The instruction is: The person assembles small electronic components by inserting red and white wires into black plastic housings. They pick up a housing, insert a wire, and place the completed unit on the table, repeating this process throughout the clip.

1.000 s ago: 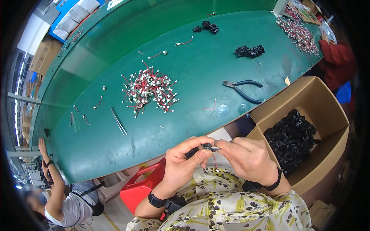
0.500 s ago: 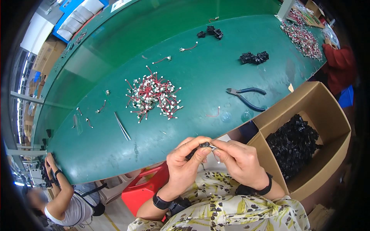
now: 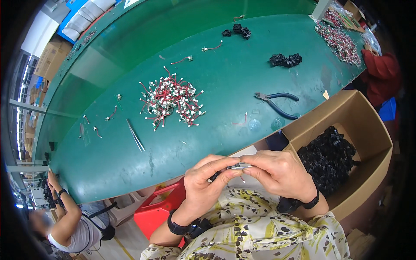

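Note:
My left hand (image 3: 203,178) is closed in a pinch around a small black plastic part (image 3: 214,176), most of which the fingers cover. From the other side, my right hand (image 3: 284,174) pinches a slim silver-grey piece (image 3: 240,166) between thumb and forefinger. The fingertips of both hands nearly meet over this piece, in front of the table's near edge. A tiny white end (image 3: 243,178) shows under the right thumb. How the black part and the silver-grey piece join is hidden.
On the green table (image 3: 208,143) lie a heap of red-wired white connectors (image 3: 171,102), metal tweezers (image 3: 135,135), cutting pliers (image 3: 277,104) and black parts (image 3: 286,60). A carton (image 3: 368,182) of black parts stands at right. A red stool (image 3: 158,212) and a co-worker (image 3: 76,225) are at left.
My right hand has turned and shifted slightly right. The silver-grey piece between the fingertips now lies nearly level and shows more of its length.

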{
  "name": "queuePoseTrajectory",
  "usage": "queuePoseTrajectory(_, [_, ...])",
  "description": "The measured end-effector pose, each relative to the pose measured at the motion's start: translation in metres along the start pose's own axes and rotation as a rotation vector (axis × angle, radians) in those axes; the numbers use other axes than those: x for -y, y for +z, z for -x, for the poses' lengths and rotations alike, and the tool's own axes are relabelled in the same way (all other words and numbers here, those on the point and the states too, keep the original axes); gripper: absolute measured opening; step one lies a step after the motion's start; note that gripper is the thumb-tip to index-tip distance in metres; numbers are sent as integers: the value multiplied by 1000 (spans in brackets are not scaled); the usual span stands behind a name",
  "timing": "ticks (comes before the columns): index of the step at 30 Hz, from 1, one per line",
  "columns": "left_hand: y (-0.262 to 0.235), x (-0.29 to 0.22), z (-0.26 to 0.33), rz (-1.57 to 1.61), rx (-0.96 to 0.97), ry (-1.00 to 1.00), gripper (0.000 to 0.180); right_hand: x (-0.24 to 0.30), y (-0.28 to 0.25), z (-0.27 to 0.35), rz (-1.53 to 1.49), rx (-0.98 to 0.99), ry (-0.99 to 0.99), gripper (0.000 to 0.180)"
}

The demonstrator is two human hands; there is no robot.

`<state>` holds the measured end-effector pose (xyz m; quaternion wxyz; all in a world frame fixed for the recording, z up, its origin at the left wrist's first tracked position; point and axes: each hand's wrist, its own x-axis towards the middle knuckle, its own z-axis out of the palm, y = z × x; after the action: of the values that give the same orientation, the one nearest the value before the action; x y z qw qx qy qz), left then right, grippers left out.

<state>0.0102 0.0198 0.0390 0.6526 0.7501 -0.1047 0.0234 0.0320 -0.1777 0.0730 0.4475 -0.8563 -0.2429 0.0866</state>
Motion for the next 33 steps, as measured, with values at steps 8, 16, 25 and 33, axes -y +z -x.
queuePoseTrajectory(8, [-6,6,0,-97,-110,-66,24,-1,27,-10,131,-84,-1,19])
queuePoseTrajectory(16, [-121,2,22,-221,-638,-261,24,7,18,-33,-105,4,64,26])
queuePoseTrajectory(25, [-133,-2,24,619,-357,-290,53,11,48,-39,-290,-37,36,26])
queuePoseTrajectory(33, [-41,3,-1,1185,-53,-491,41,13,46,-31,-504,-184,137,33])
